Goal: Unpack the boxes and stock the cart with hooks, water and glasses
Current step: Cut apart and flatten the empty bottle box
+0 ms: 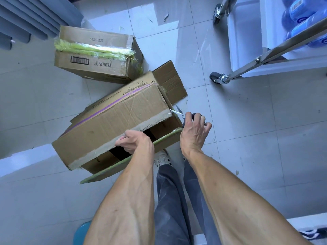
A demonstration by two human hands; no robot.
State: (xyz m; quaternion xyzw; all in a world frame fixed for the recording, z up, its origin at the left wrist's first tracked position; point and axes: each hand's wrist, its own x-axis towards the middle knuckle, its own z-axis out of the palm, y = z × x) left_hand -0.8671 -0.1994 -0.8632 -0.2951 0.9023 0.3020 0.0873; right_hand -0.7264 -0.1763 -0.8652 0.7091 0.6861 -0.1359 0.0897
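Observation:
A large cardboard box (113, 119) with a purple stripe lies on the tiled floor, its top flaps partly parted and a dark gap showing. My left hand (132, 141) grips the edge of its near top flap. My right hand (194, 128) holds scissors (178, 112) with dark handles, their open blades at the box's right corner seam. A second, taped box (95, 53) sits behind it, still sealed with yellowish tape. The cart (251, 66) stands at the upper right with blue water bottles (300, 16) on a shelf.
A cart caster (216, 77) rests on the floor near the box's far flap. Grey slatted blinds (26, 20) fill the upper left. A teal stool edge (81, 232) shows at the bottom. My shoe (161, 158) stands beside the box.

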